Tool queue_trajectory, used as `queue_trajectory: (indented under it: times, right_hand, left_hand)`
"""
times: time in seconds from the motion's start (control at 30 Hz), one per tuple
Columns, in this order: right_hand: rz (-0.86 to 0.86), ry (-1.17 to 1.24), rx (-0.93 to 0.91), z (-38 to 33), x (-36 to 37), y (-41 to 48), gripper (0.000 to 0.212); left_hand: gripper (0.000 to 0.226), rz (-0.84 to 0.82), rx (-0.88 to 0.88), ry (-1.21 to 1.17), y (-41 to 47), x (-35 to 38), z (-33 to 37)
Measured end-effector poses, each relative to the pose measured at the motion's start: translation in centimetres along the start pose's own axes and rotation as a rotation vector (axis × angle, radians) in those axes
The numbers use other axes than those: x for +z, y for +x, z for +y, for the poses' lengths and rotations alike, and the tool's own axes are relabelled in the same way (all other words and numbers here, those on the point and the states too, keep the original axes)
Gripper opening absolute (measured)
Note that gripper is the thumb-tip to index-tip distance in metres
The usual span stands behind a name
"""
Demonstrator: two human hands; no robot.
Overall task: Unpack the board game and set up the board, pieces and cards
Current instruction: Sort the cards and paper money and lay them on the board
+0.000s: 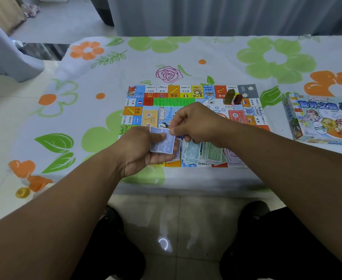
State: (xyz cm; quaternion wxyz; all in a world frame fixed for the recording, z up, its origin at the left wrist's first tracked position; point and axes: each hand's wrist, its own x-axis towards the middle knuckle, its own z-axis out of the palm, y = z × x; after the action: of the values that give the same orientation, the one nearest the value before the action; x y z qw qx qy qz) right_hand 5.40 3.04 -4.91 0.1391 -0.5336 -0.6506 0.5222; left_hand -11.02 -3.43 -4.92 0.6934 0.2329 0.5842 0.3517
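Board half hidden behind both hands, box beside

head view | from above, facing forward and down | close over table edge

Across the middle of your frame runs a table under a white floral tablecloth, printed with green and orange flowers and one pink rose outline. Along the top hangs a grey curtain. At upper left stands a pale grey object on the light tiled floor.
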Motion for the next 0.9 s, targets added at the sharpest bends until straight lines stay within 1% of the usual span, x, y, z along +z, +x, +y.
queue_trajectory:
  times: [0.2, 0.3, 0.43, 0.53, 0.63, 0.73, 0.77, 0.9]
  right_hand:
    - [0.013, -0.045, 0.079, 0.6, 0.2, 1.0, 0.008]
    - [0.021, -0.062, 0.091, 0.8, 0.4, 1.3, 0.011]
    - [0.009, -0.109, 0.098, 0.8, 0.7, 1.4, 0.014]
    - [0.038, -0.143, 0.072, 0.4, 1.0, 1.4, 0.014]
    - [0.063, -0.074, 0.016, -0.3, 1.4, 1.2, 0.008]
    - [0.007, 0.029, -0.021, -1.1, 1.8, 0.8, 0.020]
    - [-0.015, 0.043, -0.026, -1.3, 2.0, 0.7, 0.022]
    - [-0.058, 0.049, -0.049, -1.4, 2.1, 0.6, 0.012]
  left_hand:
    - [0.023, 0.219, 0.024, 0.046, -0.2, -1.9, 0.1]
    - [0.021, 0.259, 0.043, 0.041, -0.3, -2.5, 0.3]
    - [0.021, 0.244, 0.068, 0.042, -0.5, -2.4, 0.5]
    - [0.022, 0.218, 0.081, 0.053, -0.6, -2.1, 0.5]
    - [0.019, 0.177, 0.077, 0.075, -0.7, -1.8, 0.3]
    - [0.016, 0.119, 0.055, 0.095, -0.8, -1.5, 0.2]
    - [0.016, 0.101, 0.046, 0.105, -0.8, -1.4, 0.1]
    - [0.017, 0.044, 0.016, 0.140, -0.7, -0.9, 0.0]
